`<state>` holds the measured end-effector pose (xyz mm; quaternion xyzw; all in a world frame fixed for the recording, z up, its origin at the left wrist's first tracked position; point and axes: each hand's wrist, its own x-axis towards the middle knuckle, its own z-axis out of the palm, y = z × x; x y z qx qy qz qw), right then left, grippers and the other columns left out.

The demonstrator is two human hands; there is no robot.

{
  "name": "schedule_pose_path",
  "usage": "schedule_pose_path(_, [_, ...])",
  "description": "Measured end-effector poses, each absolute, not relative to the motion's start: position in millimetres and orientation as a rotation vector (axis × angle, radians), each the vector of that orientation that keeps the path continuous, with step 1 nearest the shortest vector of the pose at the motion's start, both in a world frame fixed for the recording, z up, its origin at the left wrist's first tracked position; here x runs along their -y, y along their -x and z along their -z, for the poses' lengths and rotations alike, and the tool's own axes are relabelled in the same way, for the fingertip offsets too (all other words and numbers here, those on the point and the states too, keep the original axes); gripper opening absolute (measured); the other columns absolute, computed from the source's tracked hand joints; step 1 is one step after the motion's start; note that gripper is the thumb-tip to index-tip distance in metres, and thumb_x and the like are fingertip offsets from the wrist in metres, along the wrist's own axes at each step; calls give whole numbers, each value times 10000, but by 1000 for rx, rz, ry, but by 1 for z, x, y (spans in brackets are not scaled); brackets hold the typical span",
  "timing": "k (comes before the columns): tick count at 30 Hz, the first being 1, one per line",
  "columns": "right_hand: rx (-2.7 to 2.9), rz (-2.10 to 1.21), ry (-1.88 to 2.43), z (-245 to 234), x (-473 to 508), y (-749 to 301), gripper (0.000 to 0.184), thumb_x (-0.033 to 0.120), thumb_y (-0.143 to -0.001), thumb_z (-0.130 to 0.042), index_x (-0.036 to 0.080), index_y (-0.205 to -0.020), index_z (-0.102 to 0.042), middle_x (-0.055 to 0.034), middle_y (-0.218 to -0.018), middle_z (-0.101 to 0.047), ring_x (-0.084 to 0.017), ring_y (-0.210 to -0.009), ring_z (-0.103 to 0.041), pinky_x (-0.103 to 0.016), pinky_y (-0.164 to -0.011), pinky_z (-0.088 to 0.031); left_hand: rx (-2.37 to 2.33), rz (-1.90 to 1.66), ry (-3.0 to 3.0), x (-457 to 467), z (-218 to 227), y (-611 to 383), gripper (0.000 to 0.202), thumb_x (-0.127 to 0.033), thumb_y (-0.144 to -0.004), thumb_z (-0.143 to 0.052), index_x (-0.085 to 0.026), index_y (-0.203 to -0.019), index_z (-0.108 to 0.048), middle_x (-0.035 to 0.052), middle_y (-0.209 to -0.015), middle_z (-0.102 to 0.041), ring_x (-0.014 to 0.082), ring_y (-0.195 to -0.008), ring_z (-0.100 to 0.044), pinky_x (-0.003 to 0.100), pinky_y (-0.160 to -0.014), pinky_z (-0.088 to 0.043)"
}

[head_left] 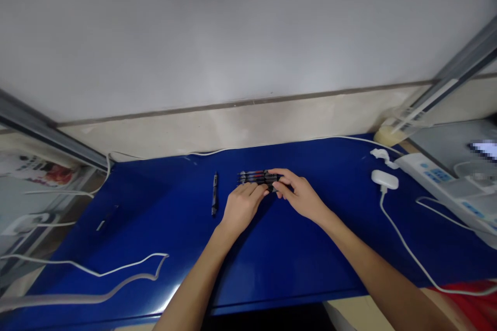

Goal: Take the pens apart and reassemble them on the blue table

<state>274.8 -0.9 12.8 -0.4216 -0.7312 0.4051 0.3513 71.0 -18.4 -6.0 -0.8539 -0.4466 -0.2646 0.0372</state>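
Head view: your left hand [241, 206] and right hand [302, 197] touch the row of pens [254, 177], grip unclear; row looks mostly aligned, loose pen [215, 194] lies apart.

bench [291, 253], deep blue; pen row [253, 174], black with red; left pen [215, 194], black and grey; right case [384, 179], white; power strip [450, 190], white, blue-marked.

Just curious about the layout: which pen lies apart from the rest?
The pen to the left of the left hand: it lies alone, while the other pens lie side by side, crosswise to it.
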Motion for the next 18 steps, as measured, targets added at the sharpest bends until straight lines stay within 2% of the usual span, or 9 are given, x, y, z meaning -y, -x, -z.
schedule_pose_path(3, [1903, -936, 1033, -15, -1, -279, 348, 274, -941, -622, 258, -1288, -594, -31, -980, -712, -170, -916, -680, -350, -890, -539, 1490, 803, 2616, 20, 5, -70, 275, -298, -1046, -391, -200, -1034, -647, 29, -880, -718, 161, -780, -668, 281, -698, -472])
schedule_pose_path(5, [1925, -886, 986, -17, -4, -282, 248, 252, -932, -631, 259, -1177, -671, -54, -1092, -697, -190, -1024, -668, -380, -958, -522, 1608, 811, 2622, 20, 4, -69, 266, -336, -1038, -408, -213, -1028, -645, 23, -892, -724, 162, -790, -677, 270, -667, -464])
schedule_pose_path(8, [1953, -868, 953, -20, -8, -288, 178, 248, -926, -635, 249, -1086, -714, -64, -1109, -693, -206, -1046, -665, -404, -974, -519, 1728, 790, 2638, 20, 2, -66, 266, -407, -1017, -453, -236, -1003, -657, 8, -868, -730, 166, -778, -684, 259, -633, -449])
schedule_pose_path(13, [1878, -927, 1074, -21, -19, -307, 248, 251, -920, -635, 263, -1162, -692, -60, -1126, -700, -204, -1031, -679, -387, -931, -541, 1774, 829, 2608, 16, 2, -61, 270, -393, -1019, -444, -253, -1041, -674, 12, -892, -732, 163, -807, -682, 252, -664, -449])
schedule_pose_path(18, [1685, -1062, 1167, -12, -32, -330, 300, 313, -909, -646, 250, -1202, -665, -84, -1155, -711, -234, -1083, -679, -425, -950, -539, 1850, 1002, 2511, 15, 0, -58, 286, -415, -1006, -461, -246, -973, -690, -15, -704, -646, 131, -652, -613, 240, -594, -382])
